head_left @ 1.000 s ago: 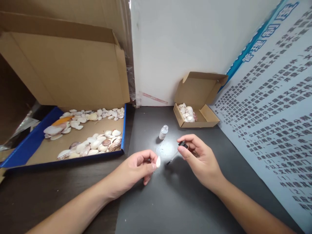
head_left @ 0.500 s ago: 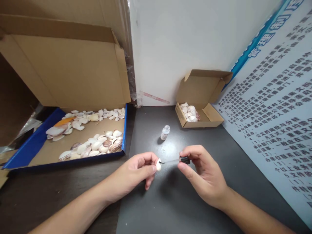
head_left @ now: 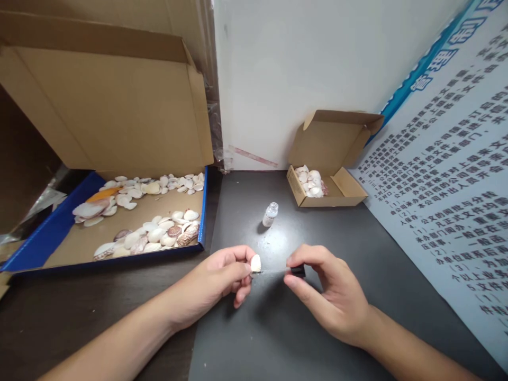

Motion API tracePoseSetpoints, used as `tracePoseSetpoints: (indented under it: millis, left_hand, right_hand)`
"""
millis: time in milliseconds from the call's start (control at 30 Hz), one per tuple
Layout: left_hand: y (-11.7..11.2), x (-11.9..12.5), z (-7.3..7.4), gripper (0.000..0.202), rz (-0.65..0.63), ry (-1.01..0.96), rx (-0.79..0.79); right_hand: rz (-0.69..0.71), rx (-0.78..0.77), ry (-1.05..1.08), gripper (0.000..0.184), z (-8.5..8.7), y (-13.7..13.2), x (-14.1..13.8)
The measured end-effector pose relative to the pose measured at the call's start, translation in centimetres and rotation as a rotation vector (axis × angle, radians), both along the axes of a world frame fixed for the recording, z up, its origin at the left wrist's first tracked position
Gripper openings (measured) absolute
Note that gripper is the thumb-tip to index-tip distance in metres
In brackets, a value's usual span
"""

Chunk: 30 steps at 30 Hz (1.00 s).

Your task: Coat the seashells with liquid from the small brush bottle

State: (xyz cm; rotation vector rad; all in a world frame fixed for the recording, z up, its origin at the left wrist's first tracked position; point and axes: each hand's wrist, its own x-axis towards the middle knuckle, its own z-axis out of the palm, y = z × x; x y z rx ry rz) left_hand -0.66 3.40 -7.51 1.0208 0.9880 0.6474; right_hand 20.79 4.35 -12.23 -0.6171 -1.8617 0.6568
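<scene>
Between its thumb and fingers my left hand (head_left: 226, 272) pinches a small white seashell (head_left: 256, 263). My right hand (head_left: 329, 291) is closed on the black cap of a brush applicator (head_left: 297, 270). From the cap a thin clear stem runs left, and its dark tip is at the lower edge of the shell. Whether the tip touches the shell is hard to make out. Beyond the hands a small clear glass bottle (head_left: 270, 215) with a label stands upright, its mouth uncapped.
On the left lies an open blue-edged cardboard box (head_left: 79, 248) with many shells in two groups. A smaller open cardboard box (head_left: 333, 201) at the back right holds a pile of shells (head_left: 311, 182). A printed board (head_left: 444, 174) leans along the right side.
The shell has turned in my left fingers, showing a broader face. The brush tip has shifted from the shell's upper side to its lower edge, and my right hand has moved slightly left.
</scene>
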Motion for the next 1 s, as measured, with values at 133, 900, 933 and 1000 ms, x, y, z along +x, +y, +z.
tracePoseSetpoints:
  millis: [133, 900, 933, 1000]
  left_hand:
    - [0.0, -0.03, 0.16, 0.014, 0.02, -0.05, -0.05]
    - [-0.06, -0.02, 0.17, 0.01, 0.055, -0.045, -0.067]
    - [-0.05, 0.01, 0.2, 0.01, 0.058, -0.047, -0.067]
    - [-0.04, 0.05, 0.25, 0.009, 0.06, -0.05, -0.064]
  right_hand:
    - [-0.035, 0.006, -0.094, 0.013, 0.57, 0.19, 0.01]
    - [-0.029, -0.018, -0.106, 0.012, 0.38, 0.12, 0.13]
    - [-0.031, -0.03, -0.132, 0.011, 0.5, 0.15, 0.08]
    - [-0.038, -0.043, -0.143, 0.011, 0.63, 0.15, 0.08]
